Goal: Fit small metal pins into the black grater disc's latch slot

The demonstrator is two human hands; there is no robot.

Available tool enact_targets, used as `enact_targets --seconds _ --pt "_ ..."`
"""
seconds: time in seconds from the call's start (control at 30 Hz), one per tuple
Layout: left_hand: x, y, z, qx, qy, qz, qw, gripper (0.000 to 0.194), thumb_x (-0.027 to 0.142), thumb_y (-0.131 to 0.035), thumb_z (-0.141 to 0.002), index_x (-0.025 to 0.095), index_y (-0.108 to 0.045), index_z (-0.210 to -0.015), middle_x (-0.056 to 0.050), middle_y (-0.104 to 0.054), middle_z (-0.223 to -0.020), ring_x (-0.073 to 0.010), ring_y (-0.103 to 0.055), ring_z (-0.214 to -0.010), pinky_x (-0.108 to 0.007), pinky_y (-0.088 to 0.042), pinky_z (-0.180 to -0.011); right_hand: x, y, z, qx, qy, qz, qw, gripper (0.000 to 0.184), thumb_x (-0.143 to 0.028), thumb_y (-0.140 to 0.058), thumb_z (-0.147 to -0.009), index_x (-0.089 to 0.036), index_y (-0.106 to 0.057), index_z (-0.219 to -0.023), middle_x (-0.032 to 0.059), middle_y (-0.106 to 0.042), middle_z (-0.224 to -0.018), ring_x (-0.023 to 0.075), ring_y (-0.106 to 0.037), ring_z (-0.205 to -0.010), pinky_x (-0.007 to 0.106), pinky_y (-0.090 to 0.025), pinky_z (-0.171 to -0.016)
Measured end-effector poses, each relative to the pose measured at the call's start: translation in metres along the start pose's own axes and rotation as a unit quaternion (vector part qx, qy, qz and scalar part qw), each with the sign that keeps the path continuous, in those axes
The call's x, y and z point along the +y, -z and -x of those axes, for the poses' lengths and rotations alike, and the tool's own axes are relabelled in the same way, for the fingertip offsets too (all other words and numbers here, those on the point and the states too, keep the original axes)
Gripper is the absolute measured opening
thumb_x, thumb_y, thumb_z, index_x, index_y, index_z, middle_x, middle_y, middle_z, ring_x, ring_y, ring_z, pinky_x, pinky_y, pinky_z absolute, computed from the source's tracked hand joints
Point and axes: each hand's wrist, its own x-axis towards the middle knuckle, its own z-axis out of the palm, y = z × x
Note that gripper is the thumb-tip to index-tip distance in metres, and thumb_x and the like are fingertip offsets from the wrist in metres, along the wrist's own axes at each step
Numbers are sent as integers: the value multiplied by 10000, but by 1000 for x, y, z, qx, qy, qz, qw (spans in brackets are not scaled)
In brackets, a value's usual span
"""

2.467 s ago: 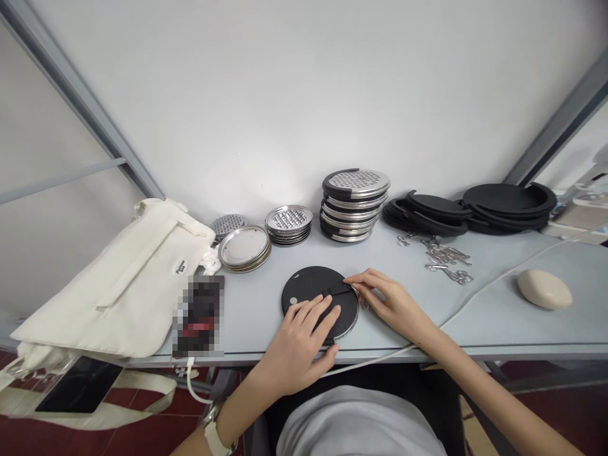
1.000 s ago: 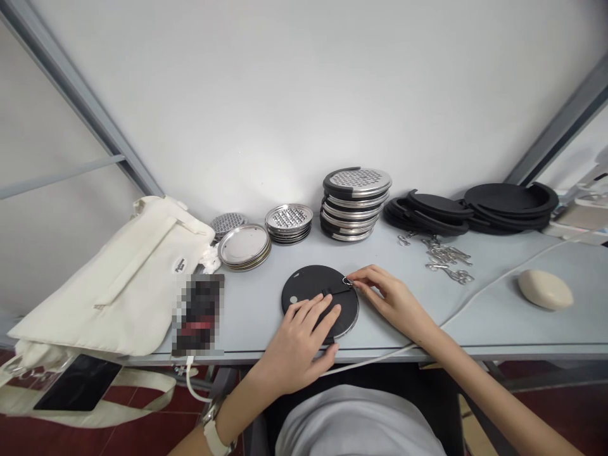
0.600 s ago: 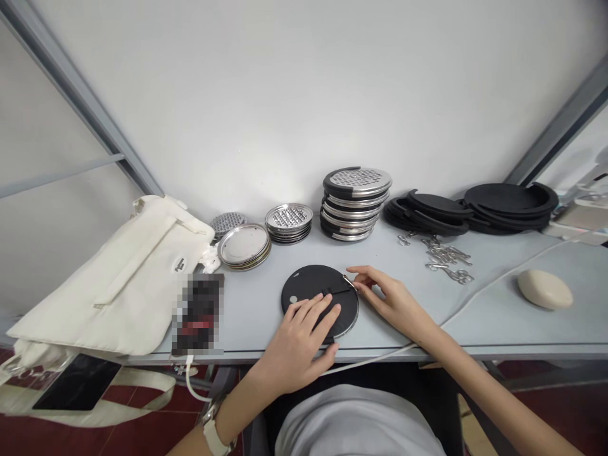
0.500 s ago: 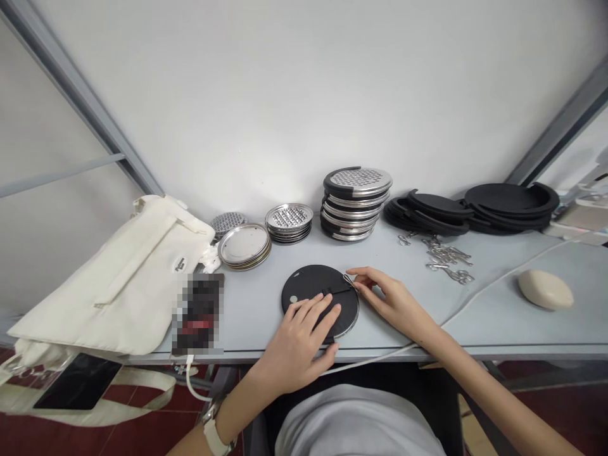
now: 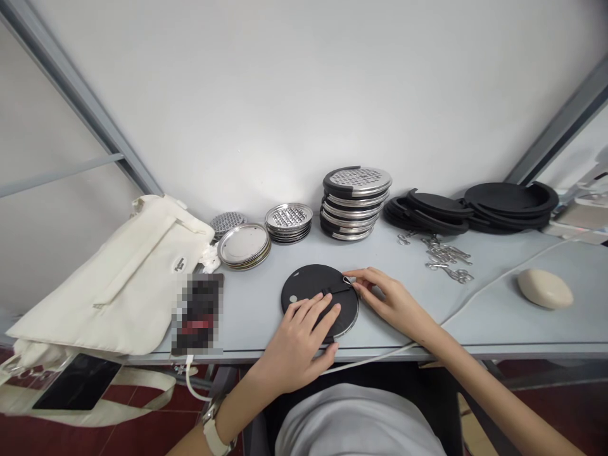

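The left hand (image 5: 297,345) lies fingers-apart on the black disc (image 5: 308,282) while the right hand (image 5: 387,297) pinches the metal clip (image 5: 347,280), apparently a clip-handling step next calling for precise alignment.

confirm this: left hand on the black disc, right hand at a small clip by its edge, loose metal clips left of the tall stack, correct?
Not quite: the head view shows the loose metal clips to the right of the tall stack. The left hand is on the black disc, the right hand at the small clip.
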Motion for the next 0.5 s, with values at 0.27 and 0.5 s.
enact_targets --seconds 0.27,0.5 --pt "-1 -2 1 6 0 -2 1000 545 302 -452 -945 134 -362 -1455 -107 -355 -1513 -256 -309 -1385 -448 -297 -1097 -1 -1 0 -17 3 6 1000 304 -252 -433 -967 -213 -578 -1231 79 -661 -986 202 -641 -864 340 -507 -817" --pt "0 -1 2 5 1 -3 1000 539 305 -438 -952 136 -360 -1457 -100 -346 -1518 -251 -296 -1391 -442 -277 -1105 2 -2 1 -17 -6 -12 1000 277 -247 -427 -969 -201 -541 -1217 62 -677 -911 197 -650 -837 330 -515 -798"
